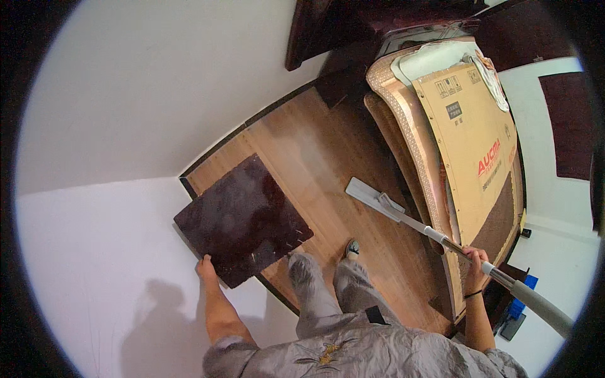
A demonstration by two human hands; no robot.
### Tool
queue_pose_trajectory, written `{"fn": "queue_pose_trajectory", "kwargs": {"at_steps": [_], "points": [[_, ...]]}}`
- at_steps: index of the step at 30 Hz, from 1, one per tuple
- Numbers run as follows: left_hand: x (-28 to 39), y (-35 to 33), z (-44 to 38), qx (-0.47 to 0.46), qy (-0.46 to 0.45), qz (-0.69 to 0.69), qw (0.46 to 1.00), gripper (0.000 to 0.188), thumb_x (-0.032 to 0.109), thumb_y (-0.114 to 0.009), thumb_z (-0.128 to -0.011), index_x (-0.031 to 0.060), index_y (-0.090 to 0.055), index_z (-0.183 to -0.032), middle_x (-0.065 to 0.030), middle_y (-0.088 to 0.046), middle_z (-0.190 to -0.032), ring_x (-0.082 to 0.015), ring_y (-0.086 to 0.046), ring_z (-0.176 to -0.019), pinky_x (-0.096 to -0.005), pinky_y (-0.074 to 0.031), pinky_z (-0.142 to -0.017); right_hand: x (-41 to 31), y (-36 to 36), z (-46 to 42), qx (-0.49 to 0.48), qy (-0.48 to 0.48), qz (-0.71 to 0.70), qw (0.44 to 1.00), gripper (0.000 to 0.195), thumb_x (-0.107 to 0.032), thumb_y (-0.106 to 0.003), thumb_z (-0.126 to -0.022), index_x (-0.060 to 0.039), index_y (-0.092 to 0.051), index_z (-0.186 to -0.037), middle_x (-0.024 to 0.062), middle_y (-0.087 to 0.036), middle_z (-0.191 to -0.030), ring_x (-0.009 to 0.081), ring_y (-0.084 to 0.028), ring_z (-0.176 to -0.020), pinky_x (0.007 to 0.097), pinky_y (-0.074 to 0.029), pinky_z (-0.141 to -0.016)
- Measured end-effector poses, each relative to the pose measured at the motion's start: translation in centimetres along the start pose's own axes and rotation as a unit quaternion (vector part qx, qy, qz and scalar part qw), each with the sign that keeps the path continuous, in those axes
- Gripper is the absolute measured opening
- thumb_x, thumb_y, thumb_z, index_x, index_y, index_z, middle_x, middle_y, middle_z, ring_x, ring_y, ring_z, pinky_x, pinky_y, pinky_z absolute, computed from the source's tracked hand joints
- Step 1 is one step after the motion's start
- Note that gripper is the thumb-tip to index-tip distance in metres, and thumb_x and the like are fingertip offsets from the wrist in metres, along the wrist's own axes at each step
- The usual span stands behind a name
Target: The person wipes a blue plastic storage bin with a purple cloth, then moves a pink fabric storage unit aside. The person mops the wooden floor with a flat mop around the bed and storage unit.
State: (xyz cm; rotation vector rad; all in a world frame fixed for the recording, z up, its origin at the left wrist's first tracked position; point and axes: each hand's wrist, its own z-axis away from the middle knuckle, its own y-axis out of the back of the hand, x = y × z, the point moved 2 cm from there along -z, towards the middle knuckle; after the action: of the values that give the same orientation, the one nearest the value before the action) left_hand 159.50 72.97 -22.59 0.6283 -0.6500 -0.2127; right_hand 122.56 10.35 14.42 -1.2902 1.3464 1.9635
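Observation:
My left hand (206,267) grips the lower left edge of a dark reddish-brown rectangular panel (243,219), close to the white wall. Its fingers are hidden behind the panel. My right hand (475,262) is closed around the metal pole of a flat mop (453,246). The pole slants down leftwards to a pale rectangular mop head (375,197) by the wood-look floor (326,175). A thick grey foam grip (543,307) covers the pole's upper end, above my right hand.
On the right, a large AUCMA cardboard sheet (472,141) lies against woven mats with a patterned border (416,127). Dark wooden furniture (340,28) stands at the top. A black skirting (246,125) runs along the left wall. A blue object (523,297) is at lower right.

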Motion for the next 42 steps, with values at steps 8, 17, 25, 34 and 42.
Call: {"fn": "queue_pose_trajectory", "kwargs": {"at_steps": [8, 17, 25, 34, 42], "points": [[8.8, 0.1, 10.0, -0.026, -0.224, -0.283, 0.932, 0.035, 0.019, -0.060, -0.079, 0.0023, -0.066, -0.110, -0.0206, -0.068, -0.101, -0.0326, -0.066, -0.095, -0.0380, -0.050, -0.086, -7.1, -4.3, -1.8, -0.015, 0.132, 0.032, 0.991, 0.017, -0.009, -0.056, -0.091, 0.0010, -0.057, -0.105, 0.0126, -0.066, -0.092, 0.0200, -0.062, -0.089, 0.0348, -0.049, -0.084], [14.7, -20.9, 47.3, -0.520, -0.547, -0.114, 0.646, 0.062, 0.014, -0.065, -0.080, 0.0094, -0.044, -0.139, -0.0153, -0.051, -0.135, -0.0315, -0.047, -0.125, -0.0420, -0.039, -0.106, -13.4, 0.4, -1.3, -0.057, 0.269, -0.203, 0.940, 0.005, -0.002, -0.051, -0.090, -0.0030, -0.047, -0.089, 0.0042, -0.046, -0.065, 0.0114, -0.042, -0.053, 0.0260, -0.039, -0.051], [13.2, -30.6, 69.0, -0.619, -0.566, 0.021, 0.545, 0.036, -0.002, -0.072, -0.067, 0.0107, -0.065, -0.100, -0.0098, -0.069, -0.083, -0.0144, -0.067, -0.080, -0.0302, -0.051, -0.069, -15.9, 9.4, 1.8, -0.125, 0.340, -0.281, 0.888, 0.019, -0.013, -0.050, -0.092, -0.0066, -0.040, -0.077, 0.0030, -0.041, -0.056, 0.0112, -0.035, -0.045, 0.0240, -0.033, -0.042], [20.1, -28.2, 66.2, -0.547, -0.645, -0.034, 0.532, 0.028, -0.002, -0.067, -0.066, 0.0076, -0.064, -0.091, -0.0119, -0.066, -0.077, -0.0249, -0.066, -0.071, -0.0352, -0.051, -0.064, -21.0, 11.0, -0.3, -0.200, 0.397, -0.209, 0.871, 0.033, -0.035, -0.066, -0.089, -0.0063, -0.050, -0.088, 0.0062, -0.055, -0.065, 0.0188, -0.055, -0.057, 0.0355, -0.049, -0.063], [31.5, -27.7, 55.8, -0.509, -0.639, 0.013, 0.576, 0.019, -0.002, -0.064, -0.067, 0.0072, -0.059, -0.084, -0.0121, -0.057, -0.067, -0.0239, -0.059, -0.064, -0.0349, -0.045, -0.058, -34.3, 7.5, -6.8, -0.270, 0.403, -0.322, 0.813, 0.030, -0.035, -0.064, -0.089, -0.0113, -0.047, -0.097, 0.0010, -0.055, -0.076, 0.0107, -0.056, -0.068, 0.0254, -0.044, -0.066]]}}
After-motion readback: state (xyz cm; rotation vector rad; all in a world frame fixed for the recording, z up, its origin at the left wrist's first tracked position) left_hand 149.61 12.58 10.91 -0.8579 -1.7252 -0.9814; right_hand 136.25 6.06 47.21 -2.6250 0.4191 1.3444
